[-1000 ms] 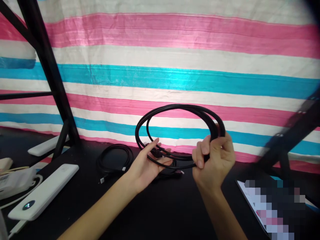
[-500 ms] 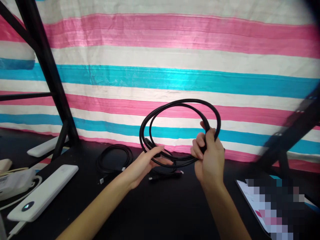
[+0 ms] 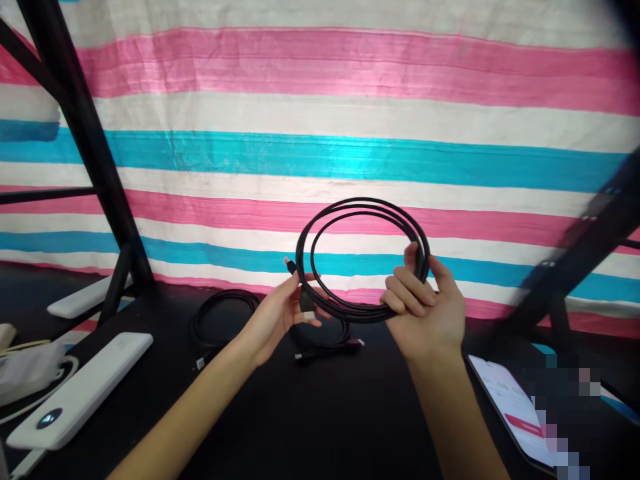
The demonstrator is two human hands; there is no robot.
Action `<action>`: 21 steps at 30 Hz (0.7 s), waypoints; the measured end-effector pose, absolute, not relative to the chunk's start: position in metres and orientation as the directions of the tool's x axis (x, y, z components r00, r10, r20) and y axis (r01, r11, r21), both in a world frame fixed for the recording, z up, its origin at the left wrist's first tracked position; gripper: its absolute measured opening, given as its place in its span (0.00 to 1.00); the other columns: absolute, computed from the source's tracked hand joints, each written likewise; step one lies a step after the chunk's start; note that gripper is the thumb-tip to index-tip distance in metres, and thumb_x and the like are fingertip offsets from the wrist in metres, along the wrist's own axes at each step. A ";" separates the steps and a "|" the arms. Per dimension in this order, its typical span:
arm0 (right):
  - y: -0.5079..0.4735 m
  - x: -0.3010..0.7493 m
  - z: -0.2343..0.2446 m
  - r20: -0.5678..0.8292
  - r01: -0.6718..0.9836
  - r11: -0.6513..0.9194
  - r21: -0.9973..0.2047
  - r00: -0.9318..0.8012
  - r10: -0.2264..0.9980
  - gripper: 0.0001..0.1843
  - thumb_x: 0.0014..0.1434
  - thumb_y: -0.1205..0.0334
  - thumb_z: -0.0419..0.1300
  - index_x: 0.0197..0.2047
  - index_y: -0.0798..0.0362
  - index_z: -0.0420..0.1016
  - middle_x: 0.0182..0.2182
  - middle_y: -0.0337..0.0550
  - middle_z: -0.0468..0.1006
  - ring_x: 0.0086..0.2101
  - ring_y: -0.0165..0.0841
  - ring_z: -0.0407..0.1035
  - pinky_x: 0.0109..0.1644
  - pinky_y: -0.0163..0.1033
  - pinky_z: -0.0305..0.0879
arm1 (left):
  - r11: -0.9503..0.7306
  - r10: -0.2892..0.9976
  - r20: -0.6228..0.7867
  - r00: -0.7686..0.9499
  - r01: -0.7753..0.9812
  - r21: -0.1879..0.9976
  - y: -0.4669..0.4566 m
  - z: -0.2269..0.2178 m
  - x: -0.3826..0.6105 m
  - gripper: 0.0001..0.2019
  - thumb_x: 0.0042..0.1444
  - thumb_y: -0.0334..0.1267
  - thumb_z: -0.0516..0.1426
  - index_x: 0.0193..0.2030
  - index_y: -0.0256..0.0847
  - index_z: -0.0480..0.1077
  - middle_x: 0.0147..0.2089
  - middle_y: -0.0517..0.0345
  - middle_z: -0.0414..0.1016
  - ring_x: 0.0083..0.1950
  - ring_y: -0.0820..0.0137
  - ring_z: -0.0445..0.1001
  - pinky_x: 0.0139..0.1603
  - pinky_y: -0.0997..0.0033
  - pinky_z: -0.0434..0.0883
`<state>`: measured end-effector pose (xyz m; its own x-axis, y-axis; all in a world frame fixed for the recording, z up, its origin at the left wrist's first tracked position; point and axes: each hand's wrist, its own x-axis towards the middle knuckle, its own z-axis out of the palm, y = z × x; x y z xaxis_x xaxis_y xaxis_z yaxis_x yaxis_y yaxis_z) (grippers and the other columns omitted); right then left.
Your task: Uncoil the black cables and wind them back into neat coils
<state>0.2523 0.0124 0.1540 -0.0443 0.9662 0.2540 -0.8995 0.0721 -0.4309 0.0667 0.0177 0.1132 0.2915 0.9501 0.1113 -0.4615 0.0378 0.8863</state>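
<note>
A black cable (image 3: 367,200) hangs in the air between my hands, wound into a coil of several loops. My right hand (image 3: 425,303) is closed round the right side of the coil, thumb behind and fingers in front. At the lower left of the loops, my left hand (image 3: 285,310) pinches the cable near its ends. A metal-tipped plug (image 3: 307,308) points down by my left fingers, and a second plug end (image 3: 290,265) sticks up above the thumb. Some left fingers are hidden behind the loops.
Two more coiled black cables, a left one (image 3: 197,320) and a middle one (image 3: 327,353), lie on the black table (image 3: 320,427). A white power bank (image 3: 95,387) and a white adapter (image 3: 30,373) are at left, a phone (image 3: 505,400) at right. Black metal legs (image 3: 95,160) stand before a striped sheet (image 3: 300,113).
The loops have been drawn into a rounder, neater coil. My left hand has gone from reaching with spread fingers to pinching the cable by its plugs. My right hand has turned slightly.
</note>
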 end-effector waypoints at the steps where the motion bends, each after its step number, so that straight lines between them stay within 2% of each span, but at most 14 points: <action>1: 0.014 0.250 0.154 0.239 -0.878 0.054 -0.476 -0.070 0.969 0.11 0.65 0.59 0.51 0.35 0.55 0.71 0.11 0.25 0.46 0.10 0.22 0.42 0.14 0.29 0.38 | 0.005 0.961 0.124 0.247 -0.467 0.884 0.019 0.112 0.066 0.17 0.59 0.46 0.52 0.49 0.37 0.70 0.43 0.48 0.75 0.37 0.66 0.75 0.34 0.69 0.71; 5: 0.024 0.240 0.149 0.198 -0.779 0.053 -0.624 -0.092 0.976 0.07 0.58 0.59 0.60 0.32 0.54 0.70 0.11 0.23 0.45 0.11 0.21 0.37 0.14 0.27 0.35 | -0.149 0.980 0.192 0.048 -0.459 0.876 0.022 0.115 0.061 0.13 0.57 0.41 0.55 0.44 0.36 0.72 0.42 0.50 0.77 0.38 0.70 0.73 0.38 0.74 0.68; 9: 0.036 0.236 0.140 0.165 -0.734 0.050 -0.677 -0.085 0.983 0.10 0.53 0.58 0.65 0.32 0.52 0.68 0.12 0.22 0.47 0.11 0.21 0.36 0.14 0.26 0.33 | -0.200 0.972 0.234 0.012 -0.483 0.853 0.017 0.120 0.062 0.10 0.57 0.38 0.56 0.43 0.37 0.70 0.36 0.53 0.77 0.34 0.71 0.73 0.37 0.75 0.67; 12: 0.042 0.238 0.135 0.090 -0.757 -0.059 -0.650 -0.154 0.984 0.07 0.56 0.63 0.61 0.31 0.53 0.66 0.13 0.23 0.47 0.11 0.21 0.36 0.14 0.26 0.31 | -0.163 0.976 0.214 0.036 -0.529 0.833 0.012 0.121 0.067 0.07 0.59 0.39 0.53 0.38 0.38 0.68 0.28 0.59 0.72 0.30 0.72 0.72 0.34 0.74 0.67; 14: 0.044 0.239 0.133 0.033 -0.784 -0.160 -0.599 -0.224 0.974 0.04 0.57 0.67 0.56 0.30 0.54 0.66 0.14 0.23 0.47 0.11 0.20 0.37 0.14 0.26 0.31 | -0.137 0.980 0.196 0.046 -0.558 0.818 0.009 0.120 0.070 0.08 0.61 0.40 0.50 0.35 0.40 0.65 0.21 0.64 0.65 0.27 0.72 0.70 0.30 0.76 0.65; 17: 0.042 0.238 0.133 -0.021 -0.806 -0.267 -0.529 -0.303 0.953 0.05 0.58 0.69 0.51 0.31 0.56 0.66 0.15 0.24 0.47 0.11 0.20 0.37 0.13 0.24 0.32 | -0.146 0.982 0.187 0.004 -0.605 0.783 0.007 0.120 0.071 0.09 0.62 0.39 0.47 0.34 0.41 0.63 0.15 0.68 0.53 0.19 0.75 0.62 0.23 0.79 0.60; 21: 0.037 0.232 0.136 -0.005 -0.795 -0.216 -0.568 -0.259 0.966 0.03 0.55 0.67 0.56 0.35 0.56 0.68 0.15 0.23 0.47 0.12 0.19 0.37 0.12 0.23 0.32 | -0.168 0.982 0.180 -0.049 -0.651 0.740 0.007 0.123 0.071 0.08 0.62 0.35 0.47 0.32 0.41 0.62 0.12 0.70 0.48 0.14 0.78 0.51 0.19 0.80 0.55</action>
